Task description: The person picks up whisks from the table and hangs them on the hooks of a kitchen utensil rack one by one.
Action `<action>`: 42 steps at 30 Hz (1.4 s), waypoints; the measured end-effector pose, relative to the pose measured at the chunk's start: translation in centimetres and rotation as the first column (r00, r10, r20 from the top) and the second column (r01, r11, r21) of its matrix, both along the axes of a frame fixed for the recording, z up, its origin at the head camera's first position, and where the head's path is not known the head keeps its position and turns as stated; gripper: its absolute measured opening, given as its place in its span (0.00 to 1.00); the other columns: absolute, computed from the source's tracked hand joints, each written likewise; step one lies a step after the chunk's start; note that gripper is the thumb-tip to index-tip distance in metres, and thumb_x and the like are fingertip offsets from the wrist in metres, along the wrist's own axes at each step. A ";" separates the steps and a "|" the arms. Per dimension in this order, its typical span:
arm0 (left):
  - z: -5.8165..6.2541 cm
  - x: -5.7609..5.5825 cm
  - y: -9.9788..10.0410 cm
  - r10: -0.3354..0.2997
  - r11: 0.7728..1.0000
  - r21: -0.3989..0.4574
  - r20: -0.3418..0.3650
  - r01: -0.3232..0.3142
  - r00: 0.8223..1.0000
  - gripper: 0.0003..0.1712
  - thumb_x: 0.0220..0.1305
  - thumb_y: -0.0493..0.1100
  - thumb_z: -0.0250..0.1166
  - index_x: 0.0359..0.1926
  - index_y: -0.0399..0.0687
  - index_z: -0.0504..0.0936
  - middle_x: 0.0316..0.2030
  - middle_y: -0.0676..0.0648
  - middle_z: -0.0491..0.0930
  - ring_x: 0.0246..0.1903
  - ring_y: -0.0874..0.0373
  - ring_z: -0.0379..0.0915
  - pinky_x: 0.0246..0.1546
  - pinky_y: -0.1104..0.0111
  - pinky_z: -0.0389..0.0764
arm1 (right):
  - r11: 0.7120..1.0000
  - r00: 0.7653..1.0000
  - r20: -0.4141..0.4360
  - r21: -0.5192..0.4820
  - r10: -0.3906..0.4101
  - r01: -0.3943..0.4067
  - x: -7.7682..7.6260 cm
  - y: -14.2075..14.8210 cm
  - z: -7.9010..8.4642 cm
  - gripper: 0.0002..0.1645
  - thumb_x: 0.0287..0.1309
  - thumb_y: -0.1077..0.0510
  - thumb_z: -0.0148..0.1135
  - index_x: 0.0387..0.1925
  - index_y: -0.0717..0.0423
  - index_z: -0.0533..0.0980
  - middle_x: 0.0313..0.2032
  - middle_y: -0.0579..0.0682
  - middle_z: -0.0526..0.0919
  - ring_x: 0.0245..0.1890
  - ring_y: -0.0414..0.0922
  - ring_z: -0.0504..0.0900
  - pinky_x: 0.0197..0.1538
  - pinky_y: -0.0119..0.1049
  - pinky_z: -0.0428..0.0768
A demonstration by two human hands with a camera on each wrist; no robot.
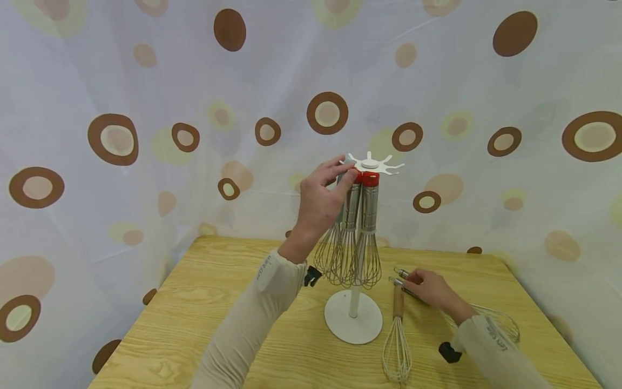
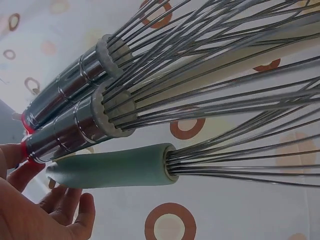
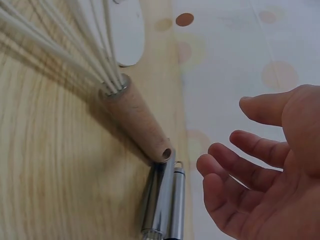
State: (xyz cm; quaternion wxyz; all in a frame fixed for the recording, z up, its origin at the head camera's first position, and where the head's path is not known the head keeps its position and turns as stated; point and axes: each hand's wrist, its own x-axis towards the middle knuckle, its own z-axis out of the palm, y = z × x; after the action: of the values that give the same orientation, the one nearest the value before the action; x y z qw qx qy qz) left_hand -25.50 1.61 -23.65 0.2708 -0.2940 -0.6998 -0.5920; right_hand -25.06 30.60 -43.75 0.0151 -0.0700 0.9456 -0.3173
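At the top of a white stand (image 1: 369, 163) with radiating hooks, my left hand (image 1: 318, 197) pinches the red end of a metal-handled whisk (image 2: 70, 132). Another red-ended whisk (image 1: 371, 208) hangs beside it. Close to my left fingers is a whisk with a green handle (image 2: 120, 167); its wires point down. Low over the table, my right hand (image 1: 432, 289) has relaxed fingers, with a gap between thumb and fingers. Under and beside it lie metal-handled whisks (image 3: 177, 205), partly hidden in the head view. A whisk with a wooden handle (image 3: 135, 115) lies to its left.
The stand's round white base (image 1: 335, 327) sits on the wood-grain table (image 1: 194, 302). Behind the table hangs a pale curtain (image 1: 272, 65) with brown rings and dots. Black strap buckles (image 1: 450, 352) hang at both sleeves.
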 end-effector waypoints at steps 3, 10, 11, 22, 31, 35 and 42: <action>-0.1 0.0 0.0 0.023 1.000 -0.004 -0.012 -0.023 1.000 0.18 0.68 0.46 0.59 0.53 0.42 0.81 0.58 0.45 0.74 0.57 0.62 0.69 0.53 0.67 0.74 | 1.000 1.000 0.021 0.012 -0.006 0.005 -0.1 0.2 -0.9 0.24 0.64 0.47 0.57 0.46 0.65 0.75 0.42 0.58 0.79 0.42 0.55 0.78 0.41 0.49 0.77; -0.2 -0.1 0.1 0.058 0.998 -0.024 -0.060 -0.060 0.997 0.18 0.69 0.45 0.57 0.54 0.42 0.80 0.59 0.44 0.74 0.58 0.61 0.68 0.52 0.72 0.72 | 0.999 0.995 0.096 -0.030 -0.012 0.015 -0.1 0.1 -2.2 0.22 0.63 0.51 0.58 0.48 0.66 0.74 0.35 0.54 0.78 0.29 0.45 0.78 0.29 0.39 0.76; -0.2 -0.1 0.1 0.061 0.998 -0.023 -0.062 -0.063 0.996 0.18 0.69 0.45 0.57 0.54 0.42 0.80 0.58 0.44 0.74 0.58 0.61 0.68 0.52 0.72 0.72 | 0.999 0.994 0.104 -0.031 -0.019 0.022 0.0 0.0 -2.3 0.23 0.63 0.50 0.58 0.49 0.66 0.73 0.35 0.53 0.78 0.28 0.45 0.77 0.29 0.39 0.75; -0.1 -0.4 -0.2 0.054 0.998 -0.024 -0.078 -0.056 0.995 0.16 0.68 0.43 0.58 0.52 0.41 0.81 0.57 0.43 0.75 0.57 0.61 0.70 0.52 0.66 0.74 | 0.994 0.985 0.163 -0.087 -0.057 0.071 0.0 -0.6 -3.5 0.29 0.59 0.50 0.63 0.54 0.67 0.70 0.42 0.58 0.79 0.21 0.46 0.77 0.24 0.39 0.74; -0.2 -0.8 -0.7 0.006 1.000 -0.029 -0.072 -0.009 0.997 0.15 0.68 0.41 0.59 0.52 0.40 0.82 0.57 0.42 0.75 0.56 0.62 0.70 0.51 0.68 0.75 | 0.999 0.987 0.152 -0.004 -0.050 0.051 -0.3 -0.5 -4.6 0.36 0.57 0.45 0.64 0.56 0.69 0.69 0.52 0.68 0.74 0.22 0.42 0.78 0.30 0.39 0.77; -0.2 -1.0 -0.9 -0.031 0.999 -0.027 -0.058 0.029 0.998 0.16 0.68 0.40 0.58 0.52 0.39 0.81 0.57 0.42 0.75 0.56 0.62 0.70 0.50 0.70 0.75 | 0.998 0.986 0.153 0.017 -0.059 0.057 -0.4 -0.5 -4.8 0.39 0.53 0.44 0.66 0.55 0.70 0.68 0.46 0.64 0.79 0.21 0.42 0.79 0.32 0.40 0.78; -0.2 -1.1 -1.3 -0.080 0.997 -0.013 -0.043 0.080 0.996 0.16 0.68 0.39 0.58 0.53 0.38 0.81 0.58 0.43 0.74 0.57 0.63 0.69 0.51 0.71 0.74 | 0.997 0.986 0.148 0.001 -0.073 0.073 -0.5 -0.6 -5.0 0.41 0.51 0.46 0.69 0.55 0.73 0.67 0.41 0.59 0.81 0.22 0.42 0.80 0.34 0.40 0.78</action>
State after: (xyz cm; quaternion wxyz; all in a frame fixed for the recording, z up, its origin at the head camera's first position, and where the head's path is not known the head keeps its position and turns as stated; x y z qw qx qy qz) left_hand -26.62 0.33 -23.88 0.2604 -0.3364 -0.6848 -0.5917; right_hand -25.55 30.00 -48.71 0.0733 -0.0117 0.9431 -0.3240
